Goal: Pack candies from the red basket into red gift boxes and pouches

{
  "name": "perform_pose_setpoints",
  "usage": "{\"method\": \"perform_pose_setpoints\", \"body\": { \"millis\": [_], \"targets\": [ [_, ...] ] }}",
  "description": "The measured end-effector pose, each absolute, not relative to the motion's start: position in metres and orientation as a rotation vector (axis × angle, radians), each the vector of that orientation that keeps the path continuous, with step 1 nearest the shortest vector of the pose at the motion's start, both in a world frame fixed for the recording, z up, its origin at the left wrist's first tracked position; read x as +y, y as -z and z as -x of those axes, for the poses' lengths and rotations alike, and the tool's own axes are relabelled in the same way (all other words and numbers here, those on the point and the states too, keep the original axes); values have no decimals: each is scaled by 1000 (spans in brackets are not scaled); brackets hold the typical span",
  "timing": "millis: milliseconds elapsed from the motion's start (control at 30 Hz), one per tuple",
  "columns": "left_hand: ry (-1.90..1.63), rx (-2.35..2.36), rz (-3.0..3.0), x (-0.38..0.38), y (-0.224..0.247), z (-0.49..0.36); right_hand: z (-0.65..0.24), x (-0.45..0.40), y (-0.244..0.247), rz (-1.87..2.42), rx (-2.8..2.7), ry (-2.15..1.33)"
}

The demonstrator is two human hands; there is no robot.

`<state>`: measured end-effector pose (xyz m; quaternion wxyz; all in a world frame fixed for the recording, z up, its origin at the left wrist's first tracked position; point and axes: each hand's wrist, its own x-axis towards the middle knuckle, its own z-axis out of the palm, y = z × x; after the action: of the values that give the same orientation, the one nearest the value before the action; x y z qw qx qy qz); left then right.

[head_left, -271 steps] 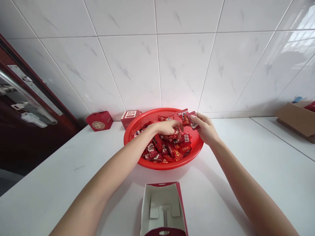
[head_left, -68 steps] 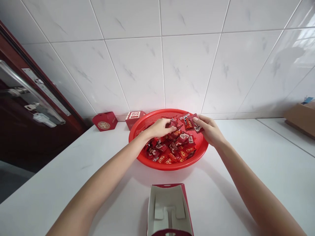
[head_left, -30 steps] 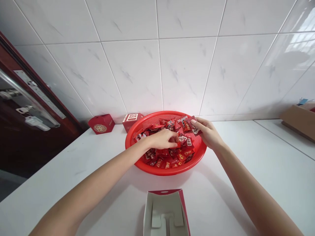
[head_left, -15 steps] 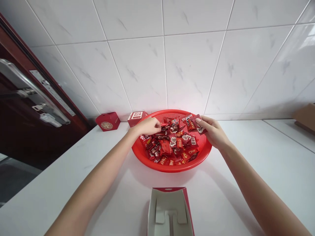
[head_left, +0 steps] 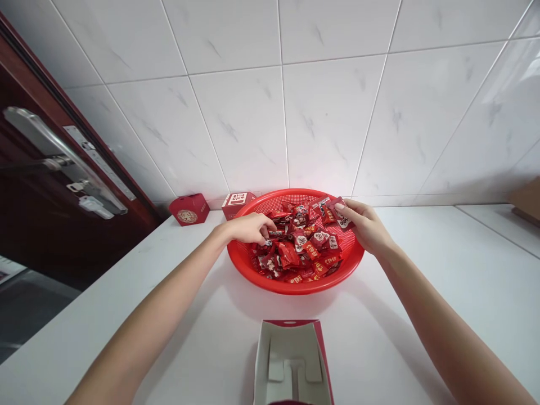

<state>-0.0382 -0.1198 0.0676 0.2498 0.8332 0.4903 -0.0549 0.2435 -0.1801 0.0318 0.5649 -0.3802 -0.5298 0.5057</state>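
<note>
A round red plastic basket (head_left: 295,287) with a perforated wall holds a heap of red wrapped candies (head_left: 289,254). Inside its left part, my left hand (head_left: 252,228) reaches down with curled fingers among the wrappers; what its fingertips grip, if anything, is hidden. At the basket's upper right rim, my right hand (head_left: 363,224) pinches wrapped candies (head_left: 342,215) between thumb and fingers. Below the basket, close to me, lies an open red box (head_left: 323,354) with a pale inside and folded flaps showing.
Two small red boxes stand by the wall on the left: one with a round gold emblem (head_left: 188,210), one with a white label (head_left: 237,203). A dark red door (head_left: 37,208) with a metal handle and keys is at far left. A brown carton (head_left: 527,198) sits far right.
My left hand has moved down and toward me within the basket, and candies beneath it have shifted. My right hand keeps its pinch on the candies at the rim. The view has turned slightly.
</note>
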Motion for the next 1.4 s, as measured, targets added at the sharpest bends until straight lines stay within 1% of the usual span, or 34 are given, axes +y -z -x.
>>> {"method": "perform_pose_setpoints", "body": {
  "millis": [100, 200, 333, 567, 733, 1000, 1400],
  "targets": [
    [-203, 1212, -2068, -116, -65, 51, -243, -180, -31, 884, -1243, -1213],
    [-431, 1161, -1994, -118, -59, 52, -243, -179, -31, 879, -1247, -1209],
    [-632, 1118, -1957, -125, -52, 41, -243, -179, -30, 864, -1247, -1207],
    [-883, 995, -1815, -132, -50, 23, -244, -178, -31, 827, -1207, -1271],
    [-995, 929, -1690, -145, -55, 14, -246, -177, -33, 817, -1197, -1278],
    [-1194, 905, -1570, -176, -56, 2, -229, -189, -42, 660, -1184, -1460],
    [-1281, 929, -1587, -196, -59, -3, -202, -209, -48, 642, -1133, -1543]
  ]
}}
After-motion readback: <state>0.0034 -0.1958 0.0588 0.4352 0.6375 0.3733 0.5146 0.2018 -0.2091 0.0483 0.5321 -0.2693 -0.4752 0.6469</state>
